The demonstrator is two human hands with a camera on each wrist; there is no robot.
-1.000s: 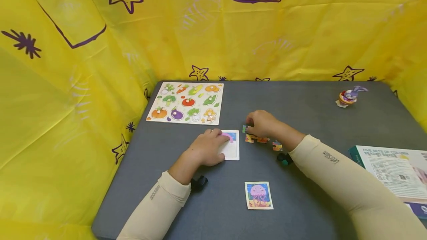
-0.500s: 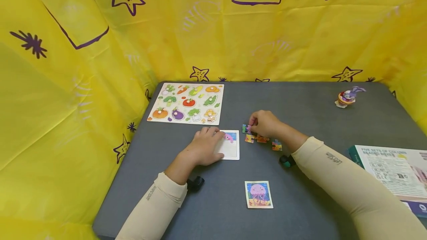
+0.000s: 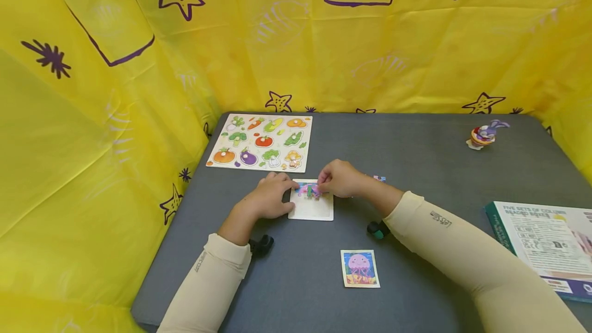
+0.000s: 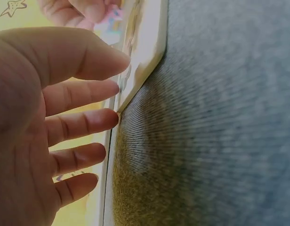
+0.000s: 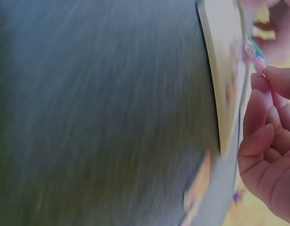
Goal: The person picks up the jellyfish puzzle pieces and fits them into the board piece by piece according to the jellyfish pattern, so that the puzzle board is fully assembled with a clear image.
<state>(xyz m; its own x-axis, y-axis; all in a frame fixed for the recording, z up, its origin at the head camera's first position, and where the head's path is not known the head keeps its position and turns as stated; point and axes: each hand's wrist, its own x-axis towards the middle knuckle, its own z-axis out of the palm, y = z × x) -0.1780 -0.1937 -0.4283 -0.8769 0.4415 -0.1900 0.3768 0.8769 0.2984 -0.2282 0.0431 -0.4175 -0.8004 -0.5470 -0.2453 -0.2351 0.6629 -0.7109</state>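
A white puzzle tray (image 3: 312, 213) lies mid-table, with blue and pink pieces along its upper part. At its left side my left hand (image 3: 268, 197) rests with fingers and thumb spread, touching the edge; the left wrist view shows those fingers (image 4: 81, 126) straight. Over the tray's top my right hand (image 3: 341, 179) pinches a small jigsaw piece (image 5: 256, 56), pink and green, between thumb and forefinger. One loose piece (image 3: 380, 178) shows behind the right forearm, which hides most of the others. Nearer the front lies a jellyfish picture card (image 3: 360, 269).
A vegetable peg board (image 3: 259, 143) lies at the back left. A rabbit figurine (image 3: 483, 135) stands at the back right, and a printed box (image 3: 546, 245) sits at the right edge. Yellow curtains (image 3: 351, 55) hang round the grey table.
My right hand has moved left from the pile of loose pieces to the tray, carrying a jigsaw piece. My left hand has shifted slightly left, uncovering more of the tray.
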